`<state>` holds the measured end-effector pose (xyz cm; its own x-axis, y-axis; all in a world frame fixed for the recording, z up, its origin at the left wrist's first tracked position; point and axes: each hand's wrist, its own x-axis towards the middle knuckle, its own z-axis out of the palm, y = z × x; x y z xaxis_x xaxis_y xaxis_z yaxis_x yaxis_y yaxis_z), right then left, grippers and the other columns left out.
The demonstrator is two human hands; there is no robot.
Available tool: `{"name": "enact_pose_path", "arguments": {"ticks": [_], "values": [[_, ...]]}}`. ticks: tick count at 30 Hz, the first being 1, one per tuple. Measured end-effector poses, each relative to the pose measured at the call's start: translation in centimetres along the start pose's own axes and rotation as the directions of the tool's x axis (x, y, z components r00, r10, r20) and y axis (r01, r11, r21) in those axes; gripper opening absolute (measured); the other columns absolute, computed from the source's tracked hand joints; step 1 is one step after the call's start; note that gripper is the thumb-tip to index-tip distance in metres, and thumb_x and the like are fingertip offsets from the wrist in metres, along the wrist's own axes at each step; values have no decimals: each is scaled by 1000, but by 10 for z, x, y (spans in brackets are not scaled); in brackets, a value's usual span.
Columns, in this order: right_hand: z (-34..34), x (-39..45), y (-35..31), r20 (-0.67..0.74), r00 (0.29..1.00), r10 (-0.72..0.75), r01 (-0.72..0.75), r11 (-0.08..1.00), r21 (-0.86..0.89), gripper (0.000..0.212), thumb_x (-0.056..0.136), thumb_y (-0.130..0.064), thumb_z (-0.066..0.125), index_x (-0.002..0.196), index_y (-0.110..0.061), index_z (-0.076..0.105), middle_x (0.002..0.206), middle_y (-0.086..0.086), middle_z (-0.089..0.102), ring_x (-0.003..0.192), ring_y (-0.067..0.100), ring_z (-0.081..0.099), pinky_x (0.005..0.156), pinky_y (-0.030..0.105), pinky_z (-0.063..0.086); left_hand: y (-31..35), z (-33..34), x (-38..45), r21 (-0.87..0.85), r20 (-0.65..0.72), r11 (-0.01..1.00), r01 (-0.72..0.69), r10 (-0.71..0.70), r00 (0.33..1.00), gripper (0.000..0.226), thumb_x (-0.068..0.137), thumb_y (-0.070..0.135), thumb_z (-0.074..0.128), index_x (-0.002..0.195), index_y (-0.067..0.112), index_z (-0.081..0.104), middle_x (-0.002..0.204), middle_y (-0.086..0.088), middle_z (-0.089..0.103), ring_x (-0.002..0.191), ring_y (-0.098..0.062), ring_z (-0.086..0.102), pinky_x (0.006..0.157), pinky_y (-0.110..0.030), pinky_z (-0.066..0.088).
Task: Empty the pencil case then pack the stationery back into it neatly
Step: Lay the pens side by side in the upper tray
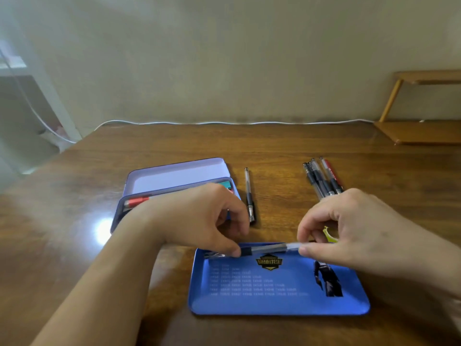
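Observation:
A blue tin pencil case [174, 181] lies open at centre left, its pale lid tipped back, with a red-tipped item [136, 201] and a teal piece [225, 184] inside. Its blue inner tray [277, 293] sits in front of me. Over the tray's far edge I hold a clear gel pen [268, 249] level: my left hand [199, 221] pinches its dark capped end, my right hand [359, 231] pinches the clear end. One pen [249, 196] lies beside the case. Several pens [324, 178] lie grouped at the right.
A small yellow-green object [329, 235] peeks out under my right hand. A wooden shelf [421, 131] stands at the back right. A white cable [224, 122] runs along the wooden table's far edge by the wall.

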<state>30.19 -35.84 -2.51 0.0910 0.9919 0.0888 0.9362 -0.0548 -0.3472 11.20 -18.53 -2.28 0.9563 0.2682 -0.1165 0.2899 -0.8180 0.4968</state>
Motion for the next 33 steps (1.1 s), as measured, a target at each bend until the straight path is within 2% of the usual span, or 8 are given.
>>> {"name": "enact_pose_path", "arguments": {"ticks": [6,12,15,19,24,28,31,33], "values": [[8,2,0,54,998,-20,26,994,-104,20,72,-56,68,80,-39,61,75,-25,65,78,-4,61,69,22,52,5,1,0,61,56,997,50,-53,997,24,73,33,84,92,32,69,79,17,64,67,6,56,56,-11,42],[11,3,0,85,996,-41,53,990,-134,24,74,-60,65,81,-38,57,73,-16,64,78,-2,58,60,15,45,5,2,0,97,75,994,55,-63,995,26,72,35,84,92,34,67,71,24,60,65,10,55,54,-8,40],[12,4,1,97,995,-33,45,992,-120,26,75,-62,62,83,-37,58,72,-14,64,76,0,58,58,17,46,4,2,0,106,95,993,53,-63,994,30,73,36,83,96,36,64,81,21,61,71,12,55,57,-7,42],[14,5,4,102,994,-36,49,990,-131,25,77,-61,62,84,-37,58,71,-14,62,77,-1,57,54,15,38,3,3,1,155,86,986,60,-74,994,31,73,39,82,98,36,64,85,19,62,73,13,54,58,-7,42],[18,8,4,81,996,-31,39,995,-93,18,81,-53,63,86,-37,57,70,-13,61,78,0,57,58,17,43,0,5,2,249,62,966,67,-85,994,29,76,44,78,100,38,64,85,21,61,74,11,54,56,-9,41],[17,9,6,106,994,-23,31,996,-81,18,81,-55,63,87,-38,57,72,-14,62,78,0,57,59,17,45,-2,4,1,203,69,977,67,-83,994,31,75,46,79,101,38,64,86,22,62,76,11,55,59,-10,43],[15,10,10,58,998,-21,19,999,35,23,78,-63,58,88,-42,60,80,-14,64,78,2,58,60,22,48,-6,-4,-6,133,-15,987,88,-87,996,24,77,46,77,97,38,66,86,21,65,80,2,59,63,-13,46],[16,13,12,-12,1000,-28,29,992,122,35,79,-71,46,102,-47,60,94,-26,62,90,-4,55,64,17,43,-11,-10,-8,98,-185,990,97,-78,980,10,84,43,70,93,38,68,84,18,65,79,-4,59,61,-13,44]]}}
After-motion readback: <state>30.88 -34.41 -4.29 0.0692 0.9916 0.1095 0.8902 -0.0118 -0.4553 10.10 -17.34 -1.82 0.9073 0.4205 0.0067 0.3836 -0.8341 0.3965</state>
